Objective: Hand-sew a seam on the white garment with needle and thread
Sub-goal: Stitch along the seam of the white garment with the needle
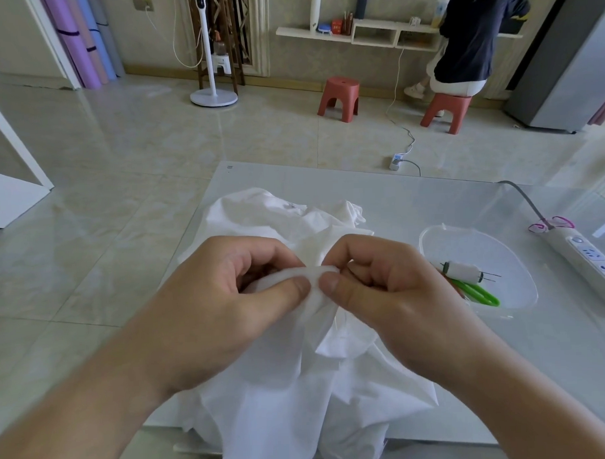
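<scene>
Both hands, left (228,300) and right (382,288), pinch the white garment (283,401) between them.

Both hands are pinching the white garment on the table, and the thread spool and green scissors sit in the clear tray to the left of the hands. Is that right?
Not quite: the head view shows the clear tray to the right of the hands. The rest holds: the left hand and right hand pinch the white garment, and the thread spool and green scissors lie in that tray.

No readable text, brand or number anywhere. Only a small grey mark at the far corner of the table (229,167), too blurred and tiny to make out.
</scene>
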{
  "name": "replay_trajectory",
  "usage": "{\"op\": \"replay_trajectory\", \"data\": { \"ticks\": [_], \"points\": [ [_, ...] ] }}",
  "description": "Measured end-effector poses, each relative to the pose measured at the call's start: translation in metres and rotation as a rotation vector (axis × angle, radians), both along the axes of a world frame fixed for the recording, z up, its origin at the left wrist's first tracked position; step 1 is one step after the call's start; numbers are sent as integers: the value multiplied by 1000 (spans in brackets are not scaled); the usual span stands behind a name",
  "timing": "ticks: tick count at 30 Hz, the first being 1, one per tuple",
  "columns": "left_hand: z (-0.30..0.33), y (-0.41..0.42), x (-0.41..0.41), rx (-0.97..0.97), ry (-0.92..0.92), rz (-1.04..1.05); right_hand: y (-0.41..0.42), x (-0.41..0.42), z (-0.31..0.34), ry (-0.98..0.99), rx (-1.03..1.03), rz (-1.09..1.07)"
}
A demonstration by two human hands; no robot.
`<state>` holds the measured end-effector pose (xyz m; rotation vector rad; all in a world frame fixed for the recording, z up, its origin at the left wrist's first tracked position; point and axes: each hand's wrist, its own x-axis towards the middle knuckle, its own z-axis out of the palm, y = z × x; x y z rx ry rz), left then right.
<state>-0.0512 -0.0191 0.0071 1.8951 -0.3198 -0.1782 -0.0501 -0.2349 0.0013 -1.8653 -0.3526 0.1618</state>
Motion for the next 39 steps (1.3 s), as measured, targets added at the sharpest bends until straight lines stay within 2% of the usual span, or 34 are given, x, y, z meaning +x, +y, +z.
{"op": "replay_trajectory", "data": {
  "ticks": [9,15,20,26,33,39],
  "points": [
    [1,-1,-1,-24,7,36,-3,2,2,41,43,-51],
    [2,-1,-1,-33,0,68,-6,3,9,193,223,-139],
    [2,-3,-2,-51,8,83,-7,0,10,86,98,-137],
    [3,-5,-2,-86,-9,117,1,-6,14,-91,84,-112],
    [2,-8,-3,-126,13,132,3,-11,15,16,118,-114],
    [4,-9,-3,-132,9,152,5,-11,17,-53,194,-179]
  ]
}}
